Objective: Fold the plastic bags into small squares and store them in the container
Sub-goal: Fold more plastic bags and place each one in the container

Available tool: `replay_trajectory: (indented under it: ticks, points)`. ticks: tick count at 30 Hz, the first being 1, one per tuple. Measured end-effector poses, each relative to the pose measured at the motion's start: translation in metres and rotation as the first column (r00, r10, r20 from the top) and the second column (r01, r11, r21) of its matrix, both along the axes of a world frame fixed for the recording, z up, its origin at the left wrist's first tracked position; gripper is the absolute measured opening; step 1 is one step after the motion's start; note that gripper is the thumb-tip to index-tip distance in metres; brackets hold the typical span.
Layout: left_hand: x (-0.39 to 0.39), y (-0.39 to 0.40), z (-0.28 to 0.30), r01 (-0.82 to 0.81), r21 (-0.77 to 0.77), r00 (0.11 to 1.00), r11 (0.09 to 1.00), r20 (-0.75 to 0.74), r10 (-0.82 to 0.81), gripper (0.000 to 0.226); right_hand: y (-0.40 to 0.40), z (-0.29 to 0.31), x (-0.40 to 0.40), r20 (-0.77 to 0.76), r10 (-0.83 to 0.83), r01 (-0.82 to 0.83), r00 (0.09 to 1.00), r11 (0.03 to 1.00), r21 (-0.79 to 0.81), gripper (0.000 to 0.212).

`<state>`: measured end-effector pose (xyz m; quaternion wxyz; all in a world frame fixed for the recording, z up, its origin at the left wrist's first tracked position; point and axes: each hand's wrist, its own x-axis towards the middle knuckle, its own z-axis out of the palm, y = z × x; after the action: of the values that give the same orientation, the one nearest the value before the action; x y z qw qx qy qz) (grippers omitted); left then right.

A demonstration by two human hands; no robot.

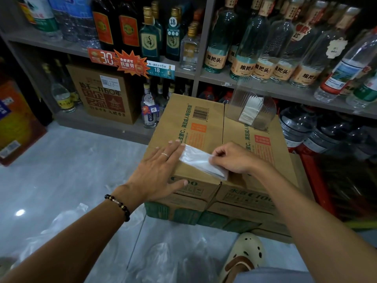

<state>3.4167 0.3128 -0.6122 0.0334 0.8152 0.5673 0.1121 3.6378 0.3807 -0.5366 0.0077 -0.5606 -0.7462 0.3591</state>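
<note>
While the left hand (163,160) presses flat on its far end and the right hand (230,158) pinches its near end, plastic bag (199,159), a folded strip near the carton's (179,121) front edge: likely featherlight, limp, slippery; best held by the ends.

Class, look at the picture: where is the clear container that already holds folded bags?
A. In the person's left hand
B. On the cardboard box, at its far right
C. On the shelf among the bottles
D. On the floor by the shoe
B: the container stands on the box top, at its far right, beyond both hands.
</note>
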Motion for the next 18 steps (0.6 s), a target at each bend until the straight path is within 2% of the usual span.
replay_trajectory:
  ticks: [3, 8, 11, 15, 18]
  points:
    - [0.008, 0.003, -0.001, 0.077, -0.007, 0.991, 0.997, -0.111, -0.077, 0.09, 0.003, 0.001, -0.005, 0.023, 0.026, -0.027, 0.999, 1.0, 0.016, 0.018]
    - [0.012, 0.006, -0.002, 0.04, -0.045, 0.974, 0.998, -0.223, -0.049, 0.088, 0.007, 0.0, -0.01, 0.023, 0.024, -0.025, 0.999, 0.999, 0.033, 0.01]
    - [0.012, 0.005, -0.002, 0.029, -0.024, 0.973, 0.999, -0.229, -0.034, 0.085, 0.004, -0.001, -0.009, -0.012, -0.026, 0.027, 1.0, 0.995, 0.097, 0.01]
    - [0.013, 0.003, -0.007, 0.004, -0.011, 0.978, 1.0, -0.209, -0.006, 0.083, -0.005, -0.001, 0.001, -0.062, -0.091, 0.106, 0.994, 0.946, 0.308, 0.02]
    - [0.015, 0.002, -0.006, -0.01, -0.004, 0.98, 1.0, -0.199, 0.009, 0.083, -0.021, -0.006, 0.015, 0.111, 0.023, -0.069, 0.994, 0.899, 0.433, 0.044]
